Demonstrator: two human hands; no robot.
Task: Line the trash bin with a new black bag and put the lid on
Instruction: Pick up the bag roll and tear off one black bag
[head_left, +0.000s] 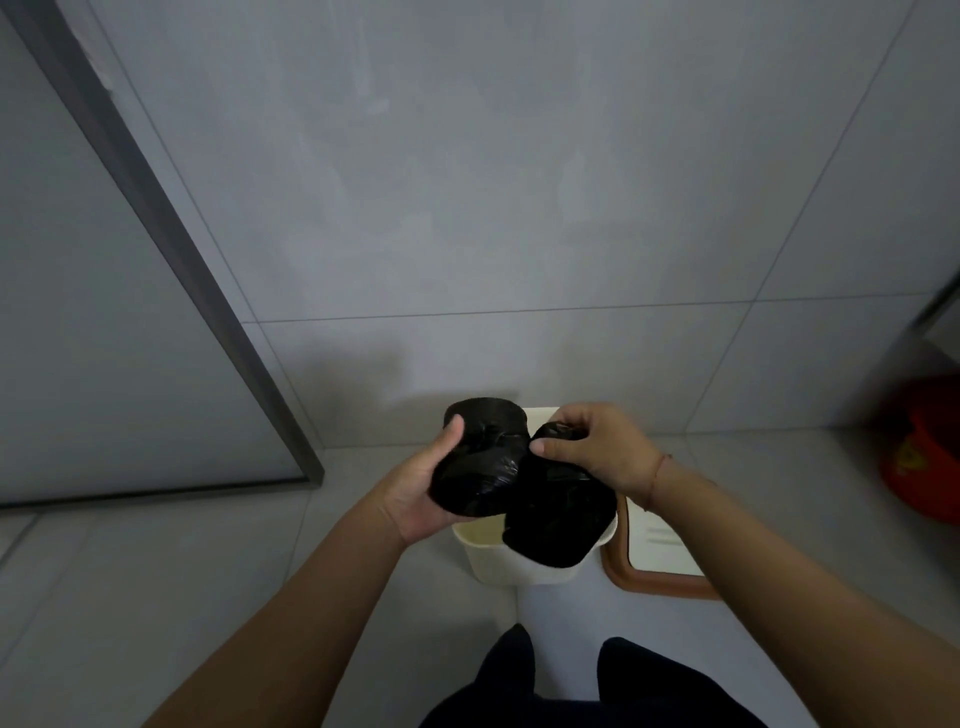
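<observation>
A cream trash bin (511, 564) stands on the floor against the grey tiled wall, open at the top, mostly hidden behind my hands. My left hand (421, 486) grips a roll of black bags (480, 457) above the bin. My right hand (597, 447) pinches the top of a black bag (558, 512) that hangs from the roll over the bin's opening. The bin's lid (657, 566), cream with a brown rim, lies flat on the floor just right of the bin.
A grey door frame (171, 270) runs down the left to the floor. A red object (922, 457) sits on the floor at the far right. My dark trouser legs (587, 686) show at the bottom, close to the bin.
</observation>
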